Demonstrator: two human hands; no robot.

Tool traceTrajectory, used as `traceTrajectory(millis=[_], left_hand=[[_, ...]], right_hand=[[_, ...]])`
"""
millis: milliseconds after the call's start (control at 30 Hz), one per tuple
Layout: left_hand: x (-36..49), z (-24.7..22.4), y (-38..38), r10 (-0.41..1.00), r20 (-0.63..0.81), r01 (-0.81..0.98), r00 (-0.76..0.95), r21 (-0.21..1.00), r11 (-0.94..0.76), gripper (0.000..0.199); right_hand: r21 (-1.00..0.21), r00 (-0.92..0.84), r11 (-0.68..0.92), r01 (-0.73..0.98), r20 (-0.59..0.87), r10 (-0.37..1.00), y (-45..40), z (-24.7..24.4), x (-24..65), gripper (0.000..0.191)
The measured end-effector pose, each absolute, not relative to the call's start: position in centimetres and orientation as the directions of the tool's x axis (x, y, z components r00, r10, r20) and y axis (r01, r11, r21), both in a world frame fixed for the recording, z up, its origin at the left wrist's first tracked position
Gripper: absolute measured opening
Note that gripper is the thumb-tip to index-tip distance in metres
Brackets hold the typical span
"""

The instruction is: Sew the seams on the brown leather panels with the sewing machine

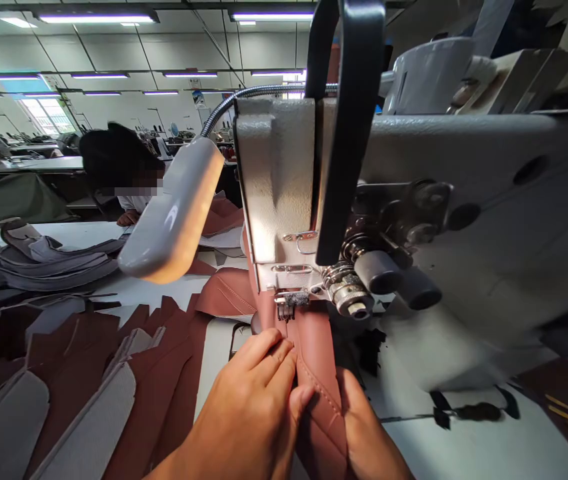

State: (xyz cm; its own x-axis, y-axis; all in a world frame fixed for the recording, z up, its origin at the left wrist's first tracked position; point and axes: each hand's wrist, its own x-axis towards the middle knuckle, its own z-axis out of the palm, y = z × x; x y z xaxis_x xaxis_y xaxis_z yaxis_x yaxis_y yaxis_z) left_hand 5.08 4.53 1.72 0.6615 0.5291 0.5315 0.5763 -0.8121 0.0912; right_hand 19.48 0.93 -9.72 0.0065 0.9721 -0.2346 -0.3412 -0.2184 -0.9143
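Note:
A reddish-brown leather-like piece (315,343) with a line of stitching runs under the presser foot (287,308) of a sewing machine (284,180). My left hand (249,393) is closed on its left side, fingers bent and pressed together just in front of the foot, thumb resting on the material. Along the right edge, lower down, my right hand (364,427) grips the same piece; its fingertips are hidden beneath. Behind the foot, more of the stitched material (229,291) curves off to the left.
Stacked reddish-brown pieces (74,353) with pale backing lie at left, near grey curved pieces (54,263). A lit lamp (174,210) hangs left of the machine head. A black lever (349,133) and tension knobs (359,293) stick out. Another person (121,160) sits beyond.

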Motion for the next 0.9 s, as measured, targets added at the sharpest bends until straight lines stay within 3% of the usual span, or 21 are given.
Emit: traceTrajectory(millis=[133, 300, 433, 633, 900], left_hand=[[5.1, 1.7, 4.7, 0.513, 0.552, 0.567, 0.657, 0.087, -0.819, 0.026], [5.3, 1.5, 4.5, 0.515, 0.528, 0.569, 0.675, 0.072, -0.819, 0.030], [5.2, 1.2, 4.4, 0.488, 0.531, 0.563, 0.693, 0.026, -0.826, 0.027], [5.2, 1.2, 4.5, 0.526, 0.530, 0.581, 0.665, 0.075, -0.810, 0.026], [5.3, 1.0, 4.8, 0.503, 0.587, 0.586, 0.634, 0.060, -0.808, 0.025]], right_hand=[[-0.863, 0.006, -0.325, -0.387, -0.355, 0.935, 1.0, -6.6, 18.7, 0.050], [-0.737, -0.163, -0.471, -0.485, -0.453, 0.876, 0.8, -4.1, 18.3, 0.061], [-0.644, -0.235, -0.433, -0.630, -0.373, 0.897, 1.1, -3.8, 18.0, 0.072], [-0.767, -0.396, -0.358, -0.532, -0.149, 0.906, 1.7, -3.5, 18.1, 0.047], [-0.782, -0.453, -0.353, -0.513, -0.102, 0.886, 2.0, -3.1, 18.4, 0.051]])
